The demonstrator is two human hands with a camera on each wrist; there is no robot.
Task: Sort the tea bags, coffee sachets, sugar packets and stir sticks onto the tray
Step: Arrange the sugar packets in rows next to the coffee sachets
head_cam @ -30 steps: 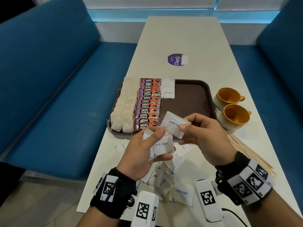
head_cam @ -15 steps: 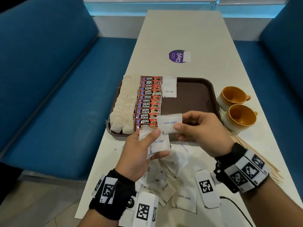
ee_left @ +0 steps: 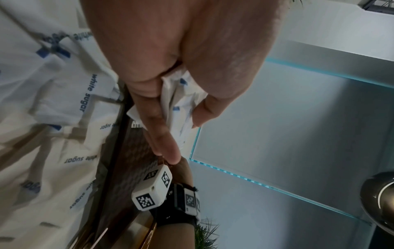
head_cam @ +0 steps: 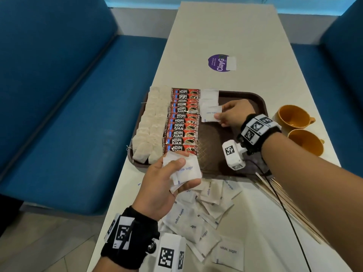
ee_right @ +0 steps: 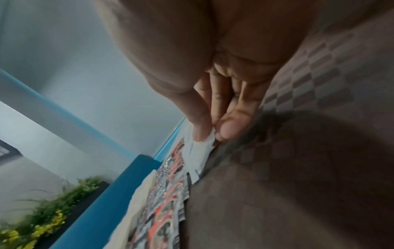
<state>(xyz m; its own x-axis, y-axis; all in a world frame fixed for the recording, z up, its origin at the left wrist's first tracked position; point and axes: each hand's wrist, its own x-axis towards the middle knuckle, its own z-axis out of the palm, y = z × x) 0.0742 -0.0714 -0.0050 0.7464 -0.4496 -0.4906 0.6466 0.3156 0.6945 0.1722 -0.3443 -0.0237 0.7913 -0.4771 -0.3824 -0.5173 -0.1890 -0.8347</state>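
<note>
Now, from the head view, my right hand (head_cam: 233, 114) pinches one sugar packet (head_cam: 211, 114) by its right edge, low over the brown tray (head_cam: 253, 101), just beside the coffee sachets (head_cam: 182, 122). Two more sugar packets (head_cam: 209, 97) lie on the tray above it. I count eleven coffee sachets in one column, though the nearest is partly hidden. Left of them the tea bags (head_cam: 150, 124) sit in two overlapping columns; I cannot count them exactly. My left hand (head_cam: 165, 185) grips a small bunch of sugar packets (head_cam: 186, 171), thumb on top, at the tray's near edge; at least two show. About ten loose packets (head_cam: 206, 216) lie heaped on the table (head_cam: 225, 32) below. The stir sticks (head_cam: 284, 203) lie bundled under my right forearm, too close together to count. Two yellow cups (head_cam: 294, 116) stand right of the tray.

At the left wrist, my fingers (ee_left: 157, 131) and thumb clamp the folded packets (ee_left: 181, 104).

At the right wrist, my fingertips (ee_right: 226, 129) and thumb pinch the packet's corner (ee_right: 204, 143) just above the tray's chequered floor (ee_right: 309, 70).
</note>
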